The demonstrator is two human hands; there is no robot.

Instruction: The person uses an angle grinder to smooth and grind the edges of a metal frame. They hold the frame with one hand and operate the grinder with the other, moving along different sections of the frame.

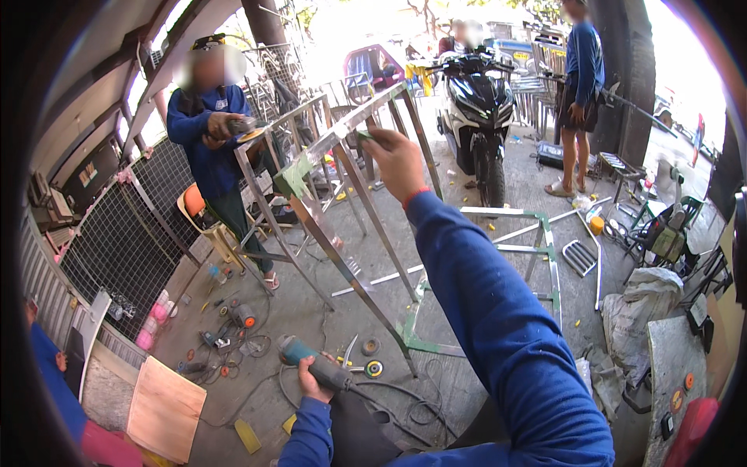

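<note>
My left hand is wrapped round the dark body of an angle grinder with a teal end, held low before my legs. A power cord trails from it to the right. My stretched-out right hand has its fingers bent against the upper part of a tall metal frame, where a small green patch shows at the fingertips. The frame is made of square steel tubes, with a larger green patch on its near top corner. The tips of my right fingers are partly hidden.
A co-worker at the left works a grinder on another metal frame. A green-jointed frame lies behind mine. Power tools and cords litter the floor. A motorcycle and a standing person are farther back. A wooden board is front left.
</note>
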